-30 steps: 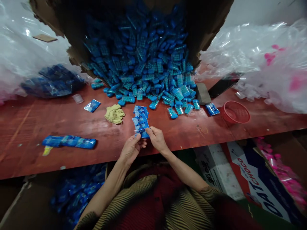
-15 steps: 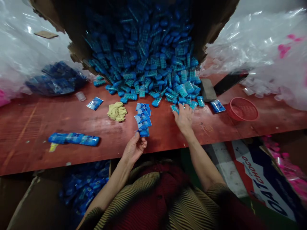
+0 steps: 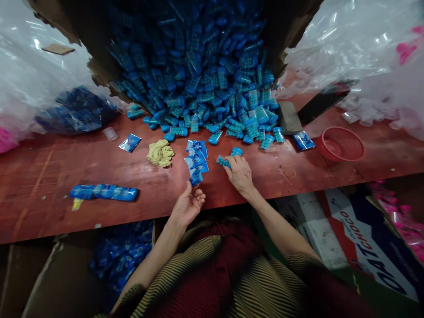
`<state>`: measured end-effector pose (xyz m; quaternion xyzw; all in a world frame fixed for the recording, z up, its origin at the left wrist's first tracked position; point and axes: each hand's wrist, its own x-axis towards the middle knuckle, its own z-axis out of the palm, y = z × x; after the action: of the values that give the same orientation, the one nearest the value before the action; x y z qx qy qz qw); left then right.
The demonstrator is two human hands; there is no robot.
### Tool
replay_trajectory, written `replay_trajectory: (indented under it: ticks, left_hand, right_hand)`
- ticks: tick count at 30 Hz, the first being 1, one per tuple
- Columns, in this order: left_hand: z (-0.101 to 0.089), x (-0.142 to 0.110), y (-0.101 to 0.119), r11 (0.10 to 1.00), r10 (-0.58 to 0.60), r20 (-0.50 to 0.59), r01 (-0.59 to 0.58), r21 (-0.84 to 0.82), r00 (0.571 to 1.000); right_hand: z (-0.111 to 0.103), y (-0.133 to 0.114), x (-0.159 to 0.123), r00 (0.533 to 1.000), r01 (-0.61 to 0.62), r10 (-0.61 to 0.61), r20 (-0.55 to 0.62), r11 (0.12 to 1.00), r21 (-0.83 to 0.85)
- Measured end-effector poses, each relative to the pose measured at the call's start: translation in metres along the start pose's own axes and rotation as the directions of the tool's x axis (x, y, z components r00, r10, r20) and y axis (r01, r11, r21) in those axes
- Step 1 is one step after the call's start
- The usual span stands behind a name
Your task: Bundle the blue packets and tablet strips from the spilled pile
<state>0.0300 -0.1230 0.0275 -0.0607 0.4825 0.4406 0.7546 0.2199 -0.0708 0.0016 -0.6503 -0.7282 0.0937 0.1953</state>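
My left hand [image 3: 189, 205] is at the table's front edge, thumb and finger pinching the lowest blue packet [image 3: 196, 178]. Above it, several flat blue packets [image 3: 196, 154] lie overlapped in a short column. My right hand [image 3: 241, 176] is closed over small clear containers of blue balls with blue caps. One container [image 3: 223, 161] sticks out left of the fingers, and a blue cap [image 3: 236, 151] shows beyond them. Behind both hands, a large heap of the same containers [image 3: 198, 88] spills from a torn cardboard box [image 3: 294, 26].
On the red table [image 3: 172, 194] are a yellow glove [image 3: 160, 153], a wrapped blue bundle [image 3: 103, 192], a loose packet [image 3: 130, 143], a grey block [image 3: 289, 117], another packet [image 3: 303, 141] and a red basket [image 3: 341, 143]. A bag of blue packets [image 3: 77, 110] sits left.
My right hand has come away from the heap's edge, toward me and left, with containers in its grasp. My left hand still pinches the packet, in nearly the same place.
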Motion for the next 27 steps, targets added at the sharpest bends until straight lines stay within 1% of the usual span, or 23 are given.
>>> replay_trajectory:
  ticks: [1, 2, 3, 4, 5, 6, 7, 8, 9, 10, 11, 13, 18, 22, 27]
  left_hand:
    - [0.001, 0.000, -0.001, 1.000, 0.004, -0.007, -0.004, -0.002, 1.000]
    - [0.001, 0.000, -0.001, 1.000, 0.011, -0.016, -0.011, -0.003, 1.000]
    - [0.002, 0.000, -0.001, 1.000, 0.021, -0.026, -0.021, -0.002, 0.999]
    - [0.002, 0.000, -0.002, 0.999, 0.033, -0.034, -0.033, 0.002, 0.999]
    - [0.002, 0.000, -0.002, 0.999, 0.046, -0.037, -0.046, 0.008, 0.998]
    - [0.001, 0.000, -0.003, 0.998, 0.059, -0.034, -0.059, 0.016, 0.998]
    - [0.001, 0.001, -0.003, 0.997, 0.072, -0.027, -0.071, 0.024, 0.997]
    - [0.000, 0.001, -0.004, 0.996, 0.083, -0.015, -0.082, 0.033, 0.996]
    - [-0.001, 0.002, -0.004, 0.995, 0.091, 0.000, -0.091, 0.041, 0.996]
    - [-0.001, 0.003, -0.005, 0.994, 0.097, 0.017, -0.098, 0.047, 0.995]
    - [-0.002, 0.004, -0.005, 0.993, 0.100, 0.031, -0.102, 0.053, 0.994]
    - [-0.003, 0.005, -0.006, 0.992, 0.101, 0.053, -0.105, 0.065, 0.993]
    - [-0.004, 0.004, -0.007, 0.988, 0.127, 0.072, -0.132, 0.076, 0.989]
    - [-0.004, 0.004, -0.007, 0.986, 0.142, 0.062, -0.147, 0.085, 0.988]
    - [-0.006, 0.005, -0.007, 0.984, 0.141, 0.069, -0.148, 0.101, 0.988]
  right_hand:
    - [0.000, 0.003, 0.002, 1.000, -0.019, 0.022, -0.022, 0.994, 0.110]
    - [0.000, 0.005, 0.004, 0.998, -0.056, 0.064, -0.027, 0.968, 0.246]
    - [-0.002, 0.006, 0.005, 0.993, -0.110, 0.120, 0.000, 0.911, 0.398]
    - [-0.005, 0.006, 0.006, 0.983, -0.178, 0.173, 0.062, 0.816, 0.550]
    - [-0.009, 0.004, 0.005, 0.968, -0.248, 0.201, 0.149, 0.689, 0.681]
    - [-0.014, 0.001, 0.003, 0.951, -0.309, 0.196, 0.239, 0.550, 0.776]
    - [-0.019, -0.004, 0.000, 0.935, -0.354, 0.164, 0.314, 0.423, 0.834]
    - [-0.025, -0.009, -0.003, 0.924, -0.383, 0.115, 0.366, 0.328, 0.864]
    - [-0.030, -0.015, -0.007, 0.916, -0.398, 0.066, 0.396, 0.270, 0.877]
    - [-0.035, -0.020, -0.010, 0.911, -0.405, 0.029, 0.411, 0.246, 0.881]
    - [-0.038, -0.025, -0.012, 0.908, -0.408, 0.008, 0.419, 0.243, 0.880]
    - [-0.042, -0.030, -0.014, 0.907, -0.406, 0.002, 0.421, 0.262, 0.875]
    - [-0.038, -0.032, -0.014, 0.919, -0.382, 0.031, 0.393, 0.319, 0.867]
    - [-0.033, -0.031, -0.018, 0.942, -0.311, 0.008, 0.336, 0.401, 0.862]
    - [-0.034, -0.029, -0.022, 0.962, -0.207, -0.044, 0.268, 0.517, 0.831]
